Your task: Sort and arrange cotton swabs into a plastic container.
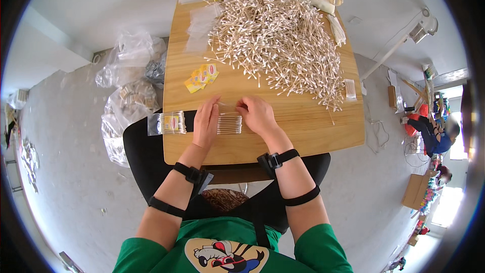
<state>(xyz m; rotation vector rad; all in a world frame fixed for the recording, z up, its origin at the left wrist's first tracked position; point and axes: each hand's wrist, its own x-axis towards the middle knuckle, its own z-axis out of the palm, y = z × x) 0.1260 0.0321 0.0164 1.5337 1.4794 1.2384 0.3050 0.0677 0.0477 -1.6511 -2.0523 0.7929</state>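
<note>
A row of cotton swabs (230, 125) lies side by side on the table between my hands. My left hand (206, 121) rests along the row's left end, its fingers stretched out and close together. At the upper right of the row, my right hand (258, 116) has its fingertips in a pinch; whatever is between them is too small to make out. Left of my left hand is a clear bag (155, 124) with swabs and a yellow card inside, beside a black strip (189, 121) partly under that hand. Several yellow cards (202, 78) lie loosely overlapped beyond it.
A big heap of loose cotton swabs (278, 35) covers the far part of the wooden table (202, 149). Clear bags (200, 25) lie left of it; a small swab pack (350, 90) sits near the right edge. Filled plastic sacks (129, 101) stand on the floor at left.
</note>
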